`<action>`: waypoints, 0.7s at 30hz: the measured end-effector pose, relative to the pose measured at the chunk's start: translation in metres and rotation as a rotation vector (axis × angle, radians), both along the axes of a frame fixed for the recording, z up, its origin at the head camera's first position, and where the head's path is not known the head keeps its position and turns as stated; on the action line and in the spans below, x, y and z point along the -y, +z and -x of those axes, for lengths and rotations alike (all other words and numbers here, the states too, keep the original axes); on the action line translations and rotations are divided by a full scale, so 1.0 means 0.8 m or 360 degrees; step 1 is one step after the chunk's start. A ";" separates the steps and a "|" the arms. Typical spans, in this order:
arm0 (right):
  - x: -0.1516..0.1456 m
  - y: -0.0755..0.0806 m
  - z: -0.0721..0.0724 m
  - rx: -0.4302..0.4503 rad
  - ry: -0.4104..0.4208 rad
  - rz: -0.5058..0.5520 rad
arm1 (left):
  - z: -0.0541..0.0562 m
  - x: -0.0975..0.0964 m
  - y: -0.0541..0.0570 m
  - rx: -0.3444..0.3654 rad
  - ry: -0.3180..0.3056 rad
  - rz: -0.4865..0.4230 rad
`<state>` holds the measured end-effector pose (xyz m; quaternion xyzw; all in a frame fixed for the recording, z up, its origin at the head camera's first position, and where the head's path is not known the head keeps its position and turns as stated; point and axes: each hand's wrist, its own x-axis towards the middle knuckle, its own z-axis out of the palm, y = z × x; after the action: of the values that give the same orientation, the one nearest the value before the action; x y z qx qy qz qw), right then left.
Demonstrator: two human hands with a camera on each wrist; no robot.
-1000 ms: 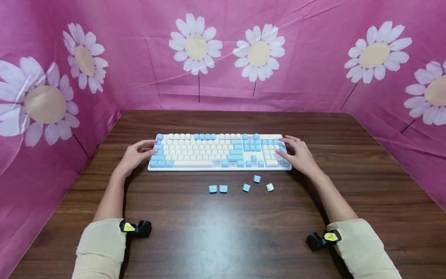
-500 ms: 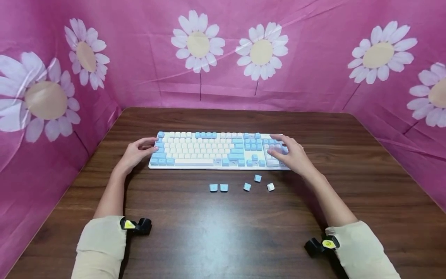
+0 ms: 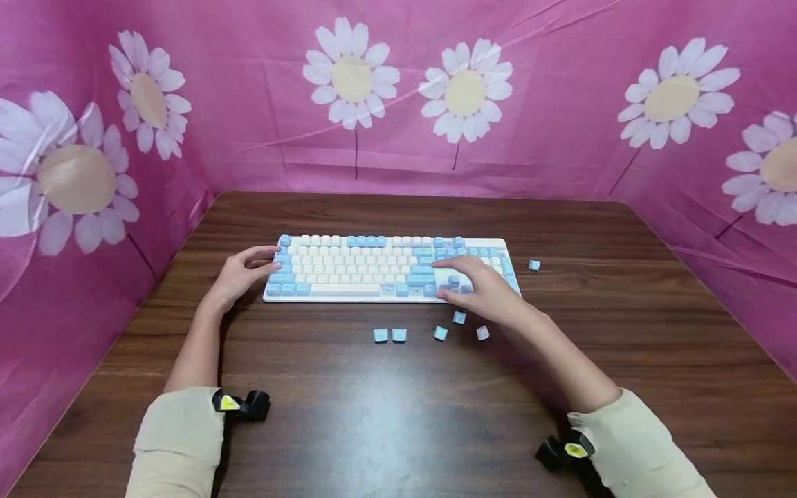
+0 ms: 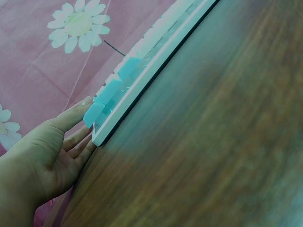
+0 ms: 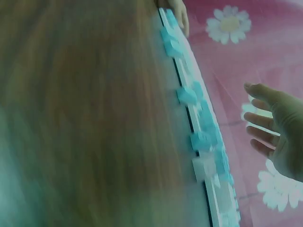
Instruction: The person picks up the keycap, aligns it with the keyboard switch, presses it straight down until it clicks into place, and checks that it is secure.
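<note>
Lying lengthwise left-to-right at mid-frame, the keyboard [image 3: 355,266] has its spacebar [image 3: 345,288] toward the bottom. The left grip [image 3: 241,273], loosely spread, touches its left end; the right grip [image 3: 486,290], spread and empty, hovers over its right part.

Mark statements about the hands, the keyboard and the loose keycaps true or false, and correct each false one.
1. The left hand touches the left end of the keyboard. True.
2. A loose blue keycap lies to the right of the keyboard. True.
3. The right hand pinches that blue keycap. False: it holds nothing; its fingers are over the keyboard's right part.
4. Nothing white lies in front of the keyboard. False: a white keycap does.
</note>
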<state>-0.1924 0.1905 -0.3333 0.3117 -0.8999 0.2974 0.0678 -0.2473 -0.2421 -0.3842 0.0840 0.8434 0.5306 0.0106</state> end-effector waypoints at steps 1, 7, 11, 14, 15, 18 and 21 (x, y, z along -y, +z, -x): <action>0.004 0.000 -0.002 0.0001 0.0026 -0.0004 | 0.000 0.000 0.000 0.0000 0.0002 0.0001; 0.028 -0.001 -0.011 -0.0048 0.0207 -0.0003 | 0.000 0.000 -0.001 -0.0015 0.0009 -0.0006; 0.044 -0.002 -0.016 -0.0056 0.0283 -0.0018 | 0.000 0.001 -0.001 -0.0012 0.0009 -0.0005; 0.054 -0.002 -0.021 0.0014 0.0318 -0.0041 | 0.000 0.001 -0.001 -0.0006 0.0009 -0.0002; 0.057 -0.002 -0.022 0.0032 0.0330 -0.0059 | 0.000 0.002 -0.001 -0.0006 0.0010 -0.0001; 0.065 -0.004 -0.025 0.0066 0.0363 -0.0106 | 0.001 0.001 -0.001 -0.0010 0.0013 -0.0006; 0.072 -0.007 -0.025 0.0059 0.0398 -0.0131 | 0.001 0.001 -0.001 -0.0014 0.0011 -0.0011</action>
<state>-0.1724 0.1329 -0.3389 0.4183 -0.8666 0.2719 0.0007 -0.2481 -0.2433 -0.3854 0.0834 0.8418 0.5332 0.0047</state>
